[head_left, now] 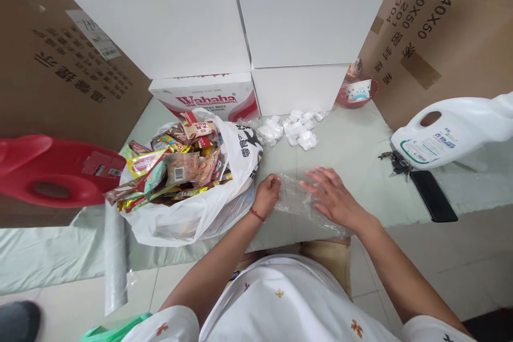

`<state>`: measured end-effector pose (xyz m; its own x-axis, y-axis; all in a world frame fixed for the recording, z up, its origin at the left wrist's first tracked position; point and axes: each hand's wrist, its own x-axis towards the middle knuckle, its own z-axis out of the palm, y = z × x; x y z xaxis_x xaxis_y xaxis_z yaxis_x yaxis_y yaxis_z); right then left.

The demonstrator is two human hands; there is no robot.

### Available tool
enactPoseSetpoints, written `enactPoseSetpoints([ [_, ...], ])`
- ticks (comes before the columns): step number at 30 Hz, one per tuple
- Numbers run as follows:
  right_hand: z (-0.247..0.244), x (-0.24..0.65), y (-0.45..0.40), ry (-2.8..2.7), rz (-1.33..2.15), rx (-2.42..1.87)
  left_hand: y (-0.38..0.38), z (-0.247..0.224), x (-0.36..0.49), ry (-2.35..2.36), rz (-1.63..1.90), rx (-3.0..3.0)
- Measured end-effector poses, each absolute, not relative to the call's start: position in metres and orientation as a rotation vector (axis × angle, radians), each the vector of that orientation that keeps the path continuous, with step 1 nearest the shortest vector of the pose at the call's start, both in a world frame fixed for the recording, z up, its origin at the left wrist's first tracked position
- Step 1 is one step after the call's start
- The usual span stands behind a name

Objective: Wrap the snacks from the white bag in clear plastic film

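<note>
A clear plastic bag (pixel 294 196) lies stretched over the pale green cloth near the table's front edge. My left hand (pixel 267 196) pinches its left end between closed fingers. Over its right part, my right hand (pixel 332 197) is spread with the fingers apart, slightly blurred; whether it touches the plastic is hard to see. Left of my hands sits a white carrier bag (pixel 236 157), open at the top and full of packaged snacks (pixel 182 165). Several small crumpled white plastic bundles (pixel 300 131) lie behind my hands.
White boxes (pixel 298 88) and a Wahaha carton (pixel 208 99) wall off the back; cardboard stands at both sides. A red jug (pixel 60 171) and a plastic roll (pixel 115 256) are left. To the right are a white jug (pixel 444 131), keys (pixel 398 163), a phone (pixel 433 196) and a paper cup (pixel 358 91).
</note>
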<state>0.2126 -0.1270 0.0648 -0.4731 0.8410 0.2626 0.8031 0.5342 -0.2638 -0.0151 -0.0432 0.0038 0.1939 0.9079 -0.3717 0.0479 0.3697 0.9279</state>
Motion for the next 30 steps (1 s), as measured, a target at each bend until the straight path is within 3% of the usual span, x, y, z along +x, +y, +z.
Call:
enactPoseSetpoints([
  [4, 0.058, 0.197, -0.107, -2.514, 0.423, -1.423, -0.046, 0.015, -0.024, 1.242, 0.842, 0.972],
  [9, 0.052, 0.196, -0.104, -1.872, 0.633, -1.741, -0.071, 0.027, -0.041, 1.309, 0.84, 0.812],
  [14, 0.048, 0.177, -0.104, -1.618, 0.65, -1.805, -0.097, 0.019, -0.016, 1.262, 0.668, 0.934],
  [20, 0.031, 0.176, -0.096, -1.039, 0.987, -1.702, -0.06, 0.0, 0.012, 1.418, 0.857, 0.949],
  [25, 0.019, 0.201, -0.108, -0.509, 1.035, -1.626, -0.034, -0.005, 0.006, 1.502, 0.94, 0.936],
  [30, 0.007, 0.227, -0.147, -0.411, 1.108, -1.679, -0.022, -0.014, 0.001, 1.585, 0.919, 0.983],
])
